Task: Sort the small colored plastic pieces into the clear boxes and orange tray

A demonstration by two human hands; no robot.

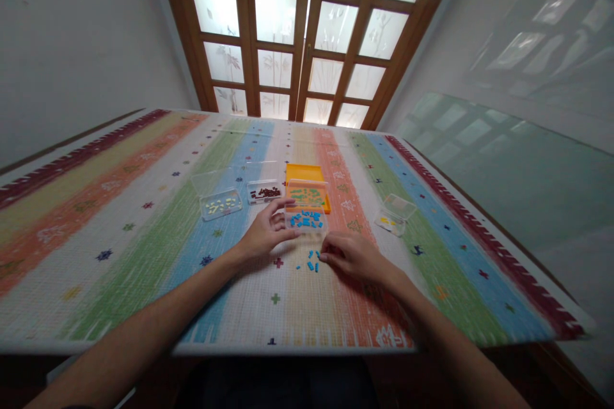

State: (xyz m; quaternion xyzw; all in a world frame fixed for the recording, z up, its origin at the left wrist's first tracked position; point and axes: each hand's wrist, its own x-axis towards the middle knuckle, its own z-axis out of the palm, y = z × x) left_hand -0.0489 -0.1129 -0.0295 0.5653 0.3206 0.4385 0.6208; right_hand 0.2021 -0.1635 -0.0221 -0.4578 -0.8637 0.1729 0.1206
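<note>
Whether the right hand (352, 255) grips any of the loose blue pieces (310, 266) is too small to tell, while picture edges crop the left forearm (153, 326) and wooden doors (299, 38).

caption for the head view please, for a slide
Left hand at a clear box of blue pieces, right hand beside loose blue pieces on a striped tablecloth.
</note>
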